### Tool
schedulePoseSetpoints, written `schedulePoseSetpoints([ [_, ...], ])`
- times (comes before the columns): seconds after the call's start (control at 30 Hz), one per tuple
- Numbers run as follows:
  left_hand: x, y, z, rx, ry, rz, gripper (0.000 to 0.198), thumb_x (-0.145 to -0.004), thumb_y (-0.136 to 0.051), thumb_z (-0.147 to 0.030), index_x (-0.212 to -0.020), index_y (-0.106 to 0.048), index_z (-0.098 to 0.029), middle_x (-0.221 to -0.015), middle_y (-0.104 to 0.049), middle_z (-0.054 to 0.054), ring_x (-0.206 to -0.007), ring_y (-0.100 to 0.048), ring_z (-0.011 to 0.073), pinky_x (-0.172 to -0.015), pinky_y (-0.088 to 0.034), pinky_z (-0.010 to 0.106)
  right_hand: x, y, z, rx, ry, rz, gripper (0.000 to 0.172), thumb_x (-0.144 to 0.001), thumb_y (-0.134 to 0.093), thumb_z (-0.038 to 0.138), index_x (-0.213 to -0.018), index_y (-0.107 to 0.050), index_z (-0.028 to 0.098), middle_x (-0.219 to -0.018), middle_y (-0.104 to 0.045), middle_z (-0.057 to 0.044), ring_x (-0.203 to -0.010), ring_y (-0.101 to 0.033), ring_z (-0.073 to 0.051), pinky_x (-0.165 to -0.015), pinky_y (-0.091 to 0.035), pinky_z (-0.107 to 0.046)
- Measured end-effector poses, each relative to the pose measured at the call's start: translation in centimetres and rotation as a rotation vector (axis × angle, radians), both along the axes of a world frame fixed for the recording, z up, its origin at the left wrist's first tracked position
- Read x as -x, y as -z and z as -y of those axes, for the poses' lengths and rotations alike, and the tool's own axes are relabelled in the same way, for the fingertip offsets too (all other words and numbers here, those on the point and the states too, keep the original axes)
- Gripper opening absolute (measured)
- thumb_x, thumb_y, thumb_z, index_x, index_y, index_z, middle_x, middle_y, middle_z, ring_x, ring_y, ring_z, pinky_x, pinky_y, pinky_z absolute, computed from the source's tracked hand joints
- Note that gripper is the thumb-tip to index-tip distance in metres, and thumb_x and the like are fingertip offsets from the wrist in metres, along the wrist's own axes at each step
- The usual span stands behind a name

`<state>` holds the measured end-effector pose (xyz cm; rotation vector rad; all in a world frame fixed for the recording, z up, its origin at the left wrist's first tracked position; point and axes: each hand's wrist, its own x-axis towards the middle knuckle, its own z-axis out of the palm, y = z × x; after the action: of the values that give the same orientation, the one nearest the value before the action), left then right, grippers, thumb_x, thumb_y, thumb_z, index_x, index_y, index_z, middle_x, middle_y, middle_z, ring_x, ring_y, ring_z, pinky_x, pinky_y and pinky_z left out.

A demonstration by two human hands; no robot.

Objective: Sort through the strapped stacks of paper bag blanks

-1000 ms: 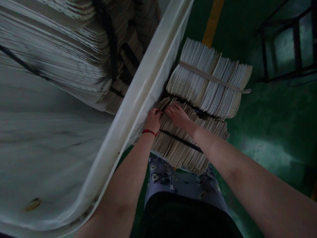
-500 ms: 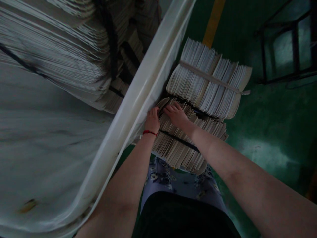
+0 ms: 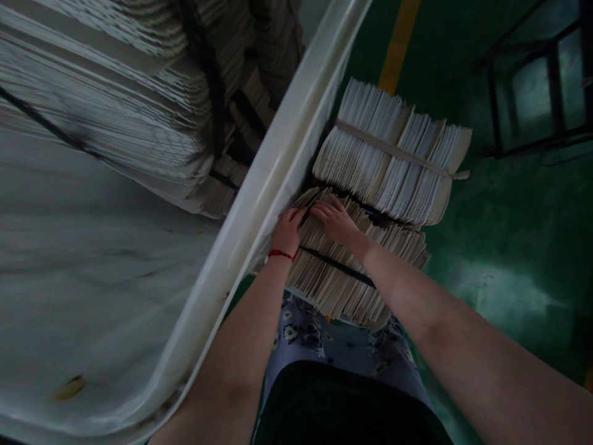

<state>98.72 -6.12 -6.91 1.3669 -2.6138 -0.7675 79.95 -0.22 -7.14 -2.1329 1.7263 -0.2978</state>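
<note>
Left hand [image 3: 286,231] curled, right hand [image 3: 335,220] loosely bent, both at the black-strapped paper bundle [image 3: 332,289]; whether they're gripping, can't tell!

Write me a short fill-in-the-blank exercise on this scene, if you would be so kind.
The bare left hand and bare right hand touch the tan paper bundle bound by a ____ strap. The thin red bracelet circles the ____ wrist. The straight yellow stripe marks the ____ floor.
Missing words: black; left; green.
</note>
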Motion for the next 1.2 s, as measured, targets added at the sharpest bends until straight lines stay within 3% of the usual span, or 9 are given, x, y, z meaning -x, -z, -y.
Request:
schedulePoseSetpoints([
  [0.27, -0.1, 0.1, -0.2, 0.000, -0.005, -0.009, 0.054, -0.089, -0.048, -0.008, -0.137, -0.054, -0.031, -0.129, -0.056, 0.004, -0.119, -0.051, 0.0233, -0.107, -0.047, 0.037, 0.2, 0.1, -0.7, 0.009, 0.009, 0.020, 0.063, -0.090, -0.040, 0.006, -0.151, -0.034, 0.019, -0.148, -0.049, -0.007, -0.141, -0.036, -0.021, -0.122, -0.012, -0.048],
  [0.4, 0.7, 0.2, -0.3, 0.018, -0.070, 0.005, 0.039, -0.089, -0.048, -0.011, -0.123, -0.063, -0.024, -0.125, -0.057, 0.007, -0.117, -0.053, 0.0256, -0.105, -0.048, 0.040, 0.0, 0.1, -0.7, 0.006, 0.024, -0.015, 0.066, -0.090, -0.042, 0.006, -0.153, -0.031, 0.023, -0.147, -0.049, -0.006, -0.141, -0.037, -0.021, -0.122, -0.013, -0.049],
  [0.53, 1.0, 0.4, -0.3, 0.017, -0.071, 0.029, 0.027, -0.093, -0.047, -0.016, -0.110, -0.068, -0.021, -0.126, -0.056, 0.008, -0.116, -0.052, 0.0267, -0.104, -0.048, 0.041, -0.5, 0.0, -0.3, 0.008, 0.015, -0.060, 0.060, -0.090, -0.042, 0.006, -0.148, -0.040, 0.020, -0.144, -0.051, -0.009, -0.139, -0.038, -0.023, -0.122, -0.014, -0.050],
  [0.77, 0.5, 0.8, -0.2, -0.006, -0.046, 0.010, 0.028, -0.095, -0.043, -0.015, -0.108, -0.067, -0.019, -0.127, -0.055, 0.009, -0.116, -0.052, 0.0242, -0.106, -0.046, 0.038, -2.0, -1.0, 1.5, 0.064, -0.042, -0.189, 0.035, -0.093, -0.042, 0.010, -0.122, -0.062, 0.011, -0.121, -0.059, -0.012, -0.127, -0.048, -0.025, -0.122, -0.022, -0.043],
  [0.87, 0.5, 0.8, -0.2, -0.010, -0.051, 0.009, 0.027, -0.095, -0.043, -0.016, -0.107, -0.067, -0.020, -0.126, -0.055, 0.009, -0.116, -0.051, 0.0249, -0.104, -0.047, 0.039, -2.0, -1.1, 1.6, 0.065, -0.039, -0.204, 0.033, -0.092, -0.043, 0.009, -0.119, -0.062, 0.013, -0.117, -0.060, -0.011, -0.122, -0.051, -0.024, -0.121, -0.025, -0.042],
  [1.0, 0.7, 0.8, -0.3, -0.016, -0.062, 0.014, 0.028, -0.095, -0.043, -0.017, -0.107, -0.067, -0.022, -0.126, -0.054, 0.009, -0.117, -0.051, 0.0256, -0.103, -0.048, 0.040, -1.4, -0.9, 1.2, 0.050, -0.010, -0.180, 0.038, -0.092, -0.047, 0.010, -0.128, -0.057, 0.013, -0.127, -0.058, -0.011, -0.123, -0.051, -0.024, -0.119, -0.029, -0.042],
  [1.13, 0.7, 0.7, -0.3, -0.018, -0.066, 0.018, 0.027, -0.093, -0.044, -0.015, -0.105, -0.068, -0.023, -0.127, -0.053, 0.008, -0.118, -0.050, 0.0266, -0.103, -0.048, 0.041, -1.1, -0.9, 1.8, 0.059, -0.081, -0.161, 0.035, -0.091, -0.049, 0.010, -0.124, -0.059, 0.014, -0.132, -0.057, -0.011, -0.132, -0.043, -0.025, -0.120, -0.023, -0.046],
  [1.2, 0.6, 0.7, -0.2, -0.018, -0.059, 0.008, 0.029, -0.092, -0.045, -0.013, -0.110, -0.066, -0.023, -0.127, -0.055, 0.008, -0.118, -0.051, 0.0266, -0.105, -0.047, 0.042, -1.1, -1.1, 2.2, 0.038, -0.106, -0.137, 0.030, -0.091, -0.050, 0.010, -0.117, -0.062, 0.015, -0.124, -0.061, -0.011, -0.129, -0.047, -0.024, -0.120, -0.022, -0.046],
])
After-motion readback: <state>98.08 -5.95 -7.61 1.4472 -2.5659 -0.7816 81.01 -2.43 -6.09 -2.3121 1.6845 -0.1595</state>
